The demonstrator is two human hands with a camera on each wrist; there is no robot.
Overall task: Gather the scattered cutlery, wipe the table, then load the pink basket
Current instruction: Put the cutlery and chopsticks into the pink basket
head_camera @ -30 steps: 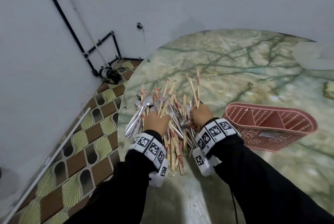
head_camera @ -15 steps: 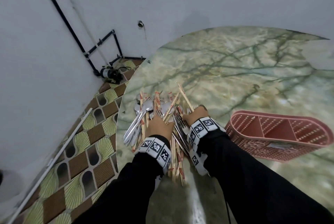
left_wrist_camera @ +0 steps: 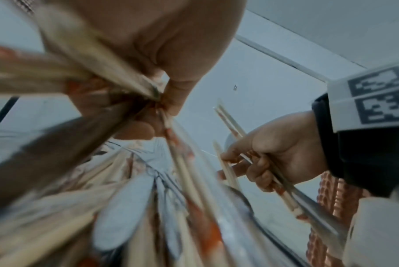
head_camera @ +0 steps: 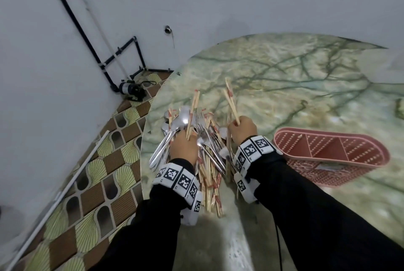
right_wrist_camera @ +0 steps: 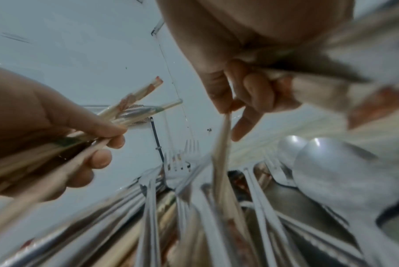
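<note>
1. Risk: the cutlery pile (head_camera: 203, 150) lies at the near left rim of the table (head_camera: 295, 87), with spoon handles (head_camera: 159, 152) overhanging the edge. Pulling sticks out of the tangle could drag a spoon or fork over the rim onto the tiled floor (head_camera: 91, 183).
2. Risk: both fists hold loose, splayed bundles; chopsticks may slide out of either fist, since neither bundle is squared up.
3. Risk: the pink basket (head_camera: 332, 152) stands just beside the right forearm; a sideways swing could knock it.
4. Left hand (head_camera: 183, 146): knuckles up over the pile, fingers (right_wrist_camera: 102, 137) curled tight round a bunch of chopsticks (head_camera: 192, 115) angled up and away.
5. Right hand (head_camera: 242, 128): raised slightly above the pile, fingers (left_wrist_camera: 257, 173) clamped on several chopsticks (head_camera: 230, 100) fanning upward, plus what looks like a metal handle.
6. Basket looks empty; loading not begun.
</note>
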